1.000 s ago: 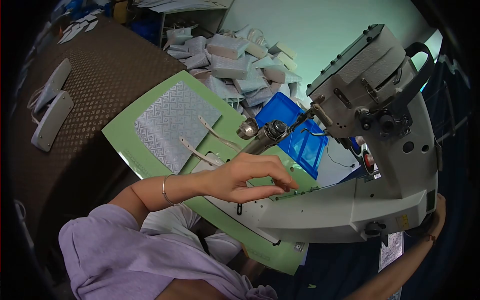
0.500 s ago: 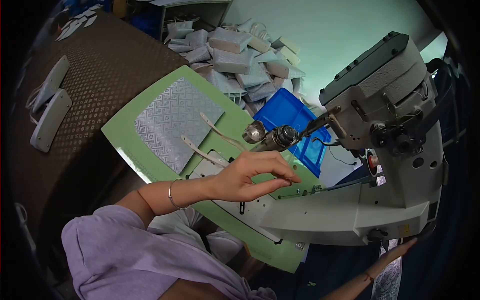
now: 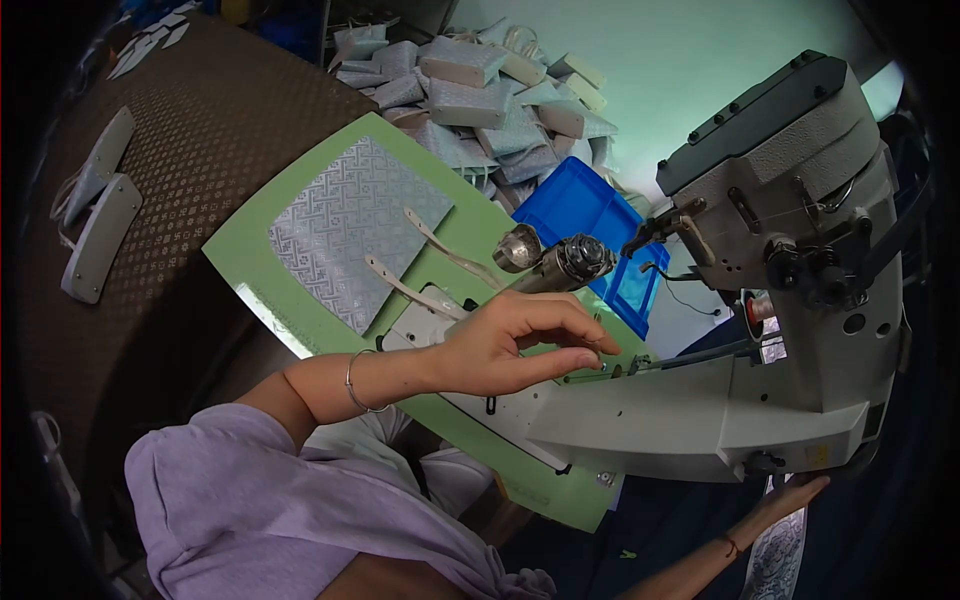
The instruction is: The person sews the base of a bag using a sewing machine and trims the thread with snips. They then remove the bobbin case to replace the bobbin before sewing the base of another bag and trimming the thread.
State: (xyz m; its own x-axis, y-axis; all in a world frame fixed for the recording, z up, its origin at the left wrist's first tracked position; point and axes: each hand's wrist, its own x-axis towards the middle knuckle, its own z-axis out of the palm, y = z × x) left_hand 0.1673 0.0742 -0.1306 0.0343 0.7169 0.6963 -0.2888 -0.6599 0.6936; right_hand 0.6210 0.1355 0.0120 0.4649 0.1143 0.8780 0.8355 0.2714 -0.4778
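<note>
My left hand (image 3: 525,345) hovers over the sewing machine's pale bed, thumb and forefinger brought together in a pinch. Whatever is between the fingertips is too small to make out. Behind it, two cream straps (image 3: 450,250) lie with their ends over a silver-patterned panel (image 3: 350,230) on the green tabletop (image 3: 250,235). The sewing machine (image 3: 800,220) stands at the right, its metal post (image 3: 570,265) rising just beyond my left hand. My right hand (image 3: 795,495) reaches under the machine's right end, fingers stretched out near its lower edge, partly hidden.
A blue tray (image 3: 590,215) sits behind the post. Beyond it is a heap of silver bags (image 3: 480,100). Two more bags (image 3: 105,235) lie on the brown patterned table (image 3: 230,100) at the left. Patterned material (image 3: 778,555) hangs below my right hand.
My left hand has shifted slightly right, still pinched. My right hand has moved slightly left and up against the machine's underside. The view has shifted a little.
</note>
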